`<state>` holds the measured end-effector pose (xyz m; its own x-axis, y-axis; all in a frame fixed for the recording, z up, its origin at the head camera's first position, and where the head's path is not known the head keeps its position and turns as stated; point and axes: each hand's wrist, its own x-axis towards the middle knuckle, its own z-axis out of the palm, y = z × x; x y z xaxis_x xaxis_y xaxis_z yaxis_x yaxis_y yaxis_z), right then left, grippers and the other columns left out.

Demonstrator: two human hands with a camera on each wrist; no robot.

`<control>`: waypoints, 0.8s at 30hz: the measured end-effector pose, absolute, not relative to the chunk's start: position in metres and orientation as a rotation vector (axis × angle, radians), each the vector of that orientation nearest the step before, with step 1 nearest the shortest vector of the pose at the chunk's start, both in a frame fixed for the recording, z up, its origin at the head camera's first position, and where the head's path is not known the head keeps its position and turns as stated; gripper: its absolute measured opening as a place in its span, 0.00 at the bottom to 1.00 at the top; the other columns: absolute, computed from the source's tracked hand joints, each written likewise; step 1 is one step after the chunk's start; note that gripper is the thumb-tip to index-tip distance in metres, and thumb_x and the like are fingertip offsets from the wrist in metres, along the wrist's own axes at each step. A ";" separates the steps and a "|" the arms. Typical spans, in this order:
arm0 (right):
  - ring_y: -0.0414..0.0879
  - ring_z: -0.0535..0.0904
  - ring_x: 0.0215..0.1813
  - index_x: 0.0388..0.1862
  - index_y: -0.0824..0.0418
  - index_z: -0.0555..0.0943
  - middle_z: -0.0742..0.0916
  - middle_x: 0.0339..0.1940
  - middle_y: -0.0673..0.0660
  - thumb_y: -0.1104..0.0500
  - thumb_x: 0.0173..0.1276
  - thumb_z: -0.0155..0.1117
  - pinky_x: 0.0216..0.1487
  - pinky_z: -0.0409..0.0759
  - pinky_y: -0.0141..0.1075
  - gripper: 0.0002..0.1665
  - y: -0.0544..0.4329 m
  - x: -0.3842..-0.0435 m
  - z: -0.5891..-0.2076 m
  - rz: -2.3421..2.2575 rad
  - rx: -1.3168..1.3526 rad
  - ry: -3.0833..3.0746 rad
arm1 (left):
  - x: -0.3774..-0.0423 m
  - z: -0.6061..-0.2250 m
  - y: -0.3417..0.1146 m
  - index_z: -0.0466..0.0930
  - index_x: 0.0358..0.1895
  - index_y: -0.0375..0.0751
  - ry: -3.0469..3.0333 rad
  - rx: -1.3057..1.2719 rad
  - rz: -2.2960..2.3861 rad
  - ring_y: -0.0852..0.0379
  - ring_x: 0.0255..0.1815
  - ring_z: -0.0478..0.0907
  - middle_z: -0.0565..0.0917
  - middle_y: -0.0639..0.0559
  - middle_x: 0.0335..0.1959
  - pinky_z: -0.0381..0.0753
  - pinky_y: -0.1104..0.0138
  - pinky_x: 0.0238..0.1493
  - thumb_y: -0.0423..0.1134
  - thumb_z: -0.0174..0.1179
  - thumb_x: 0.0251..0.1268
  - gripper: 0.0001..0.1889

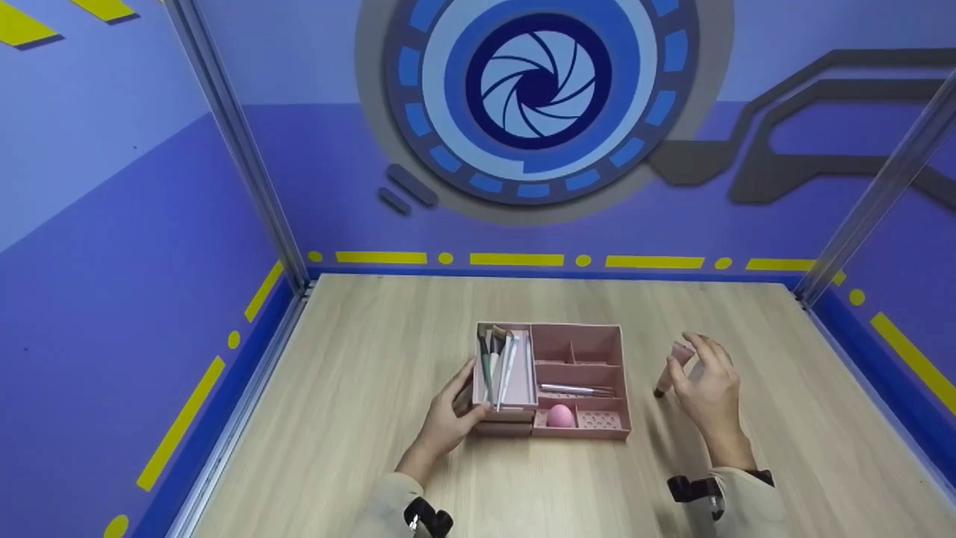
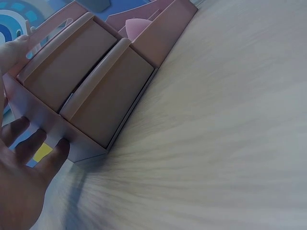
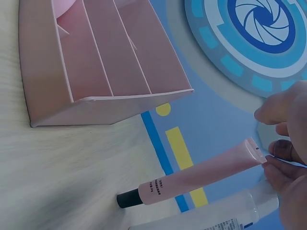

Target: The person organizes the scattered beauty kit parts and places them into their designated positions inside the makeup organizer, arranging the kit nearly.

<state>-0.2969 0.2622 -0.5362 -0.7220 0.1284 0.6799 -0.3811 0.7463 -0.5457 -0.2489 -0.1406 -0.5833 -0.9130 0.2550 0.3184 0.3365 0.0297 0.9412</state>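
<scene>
A pink desktop organizer [image 1: 626, 381] stands on the table, with two drawers [image 2: 112, 91] in its left part. My left hand [image 1: 447, 424] grips its left front corner, thumb near the top edge and fingertips against the side wall. My right hand [image 1: 709, 381], to the right of the organizer, pinches the flat end of a pink cosmetic tube [image 3: 201, 175], its dark cap tilted downward. Beside that tube in the right wrist view is a whitish translucent tube [image 3: 211, 211]; whether the hand also holds it I cannot tell.
Makeup brushes [image 1: 494, 362] lie in the organizer's top left tray. Silvery slim sticks [image 1: 575, 389] lie in a middle compartment, and a pink makeup sponge [image 1: 560, 416] sits in a front one. Blue printed walls [image 1: 321, 187] enclose the wooden table [image 1: 373, 336].
</scene>
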 end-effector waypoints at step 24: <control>0.60 0.85 0.36 0.48 0.71 0.81 0.85 0.37 0.68 0.74 0.54 0.69 0.36 0.85 0.50 0.20 0.250 -0.307 -0.561 0.793 0.154 -2.141 | -0.248 -0.584 -0.140 0.49 0.76 0.31 -2.220 -0.603 -2.055 0.33 0.73 0.58 0.52 0.31 0.76 0.69 0.64 0.70 0.32 0.63 0.64 0.42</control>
<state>-0.3071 0.2495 -0.5610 -0.6499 0.1568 0.7436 -0.3656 0.7933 -0.4868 -0.2483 -0.1405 -0.5840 -0.9221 0.2430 0.3012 0.3190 0.0368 0.9470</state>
